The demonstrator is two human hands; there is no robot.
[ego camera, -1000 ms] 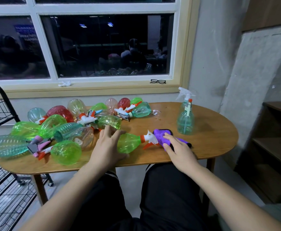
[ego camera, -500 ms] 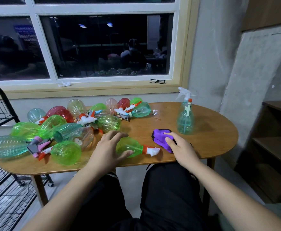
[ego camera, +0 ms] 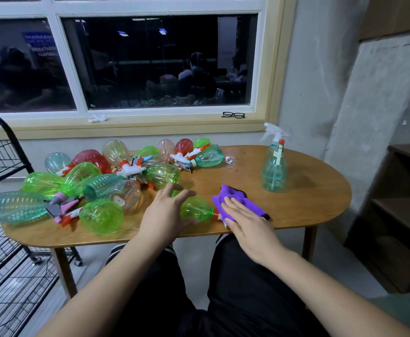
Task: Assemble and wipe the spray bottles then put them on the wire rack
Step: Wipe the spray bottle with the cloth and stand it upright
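Wiping is in hand: right hand (ego camera: 250, 222), fingers straight and together, presses purple cloth (ego camera: 230, 194) against green bottle (ego camera: 196, 210); left hand (ego camera: 165, 215), fingers spread, rests on it. Next move probably calls for rubbing the body.

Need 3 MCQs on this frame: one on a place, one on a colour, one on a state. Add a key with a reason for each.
1. Where are the black glasses?
A) on the person's lap
B) on the window sill
C) on the wire rack

2. What colour is the cloth under the right hand?
A) purple
B) yellow
C) white

3. How is the teal spray bottle at the right end of the table?
A) lying on its side
B) upside down
C) standing upright, trigger head on

Key:
1 B: they lie on the sill below the pane.
2 A: purple folds show around the flat hand.
3 C: it stands on its base, apart from the pile of bottles.
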